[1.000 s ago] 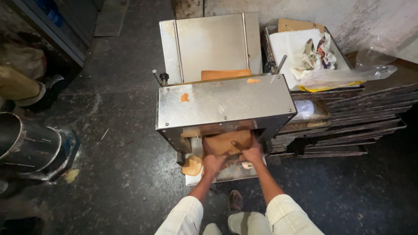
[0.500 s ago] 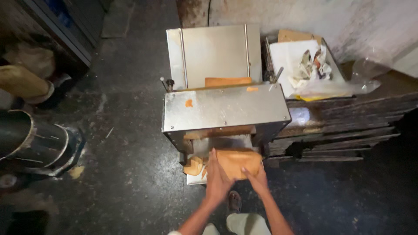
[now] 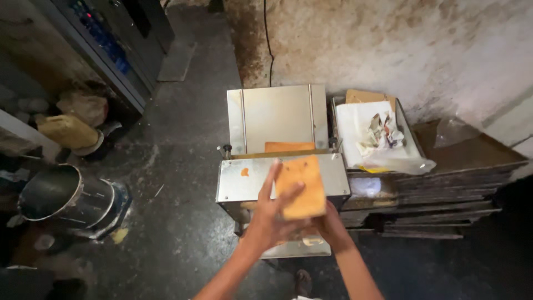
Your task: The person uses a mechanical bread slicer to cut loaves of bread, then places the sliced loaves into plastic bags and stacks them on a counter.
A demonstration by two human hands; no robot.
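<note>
I hold a sliced loaf of bread (image 3: pixel 301 187), golden-brown on its top crust, lifted in front of a steel bread-slicing machine (image 3: pixel 244 183). My left hand (image 3: pixel 270 218) grips its left side with fingers spread up over the crust. My right hand (image 3: pixel 332 225) supports it from below and the right, mostly hidden behind the loaf. Another loaf (image 3: pixel 288 146) sits in the machine's slot at the foot of its sloped feed tray (image 3: pixel 276 116).
A stack of dark baking trays (image 3: pixel 444 189) stands right of the machine, with a box of crumpled paper and plastic (image 3: pixel 377 136) on top. A steel bucket (image 3: pixel 61 197) lies at left. Sacks (image 3: pixel 72 122) sit near a dark cabinet (image 3: pixel 111 44). A stained wall is behind.
Both hands pulled the loaf out from the machine's lower outlet and raised it up toward the camera. The view has tilted up and moved closer.
</note>
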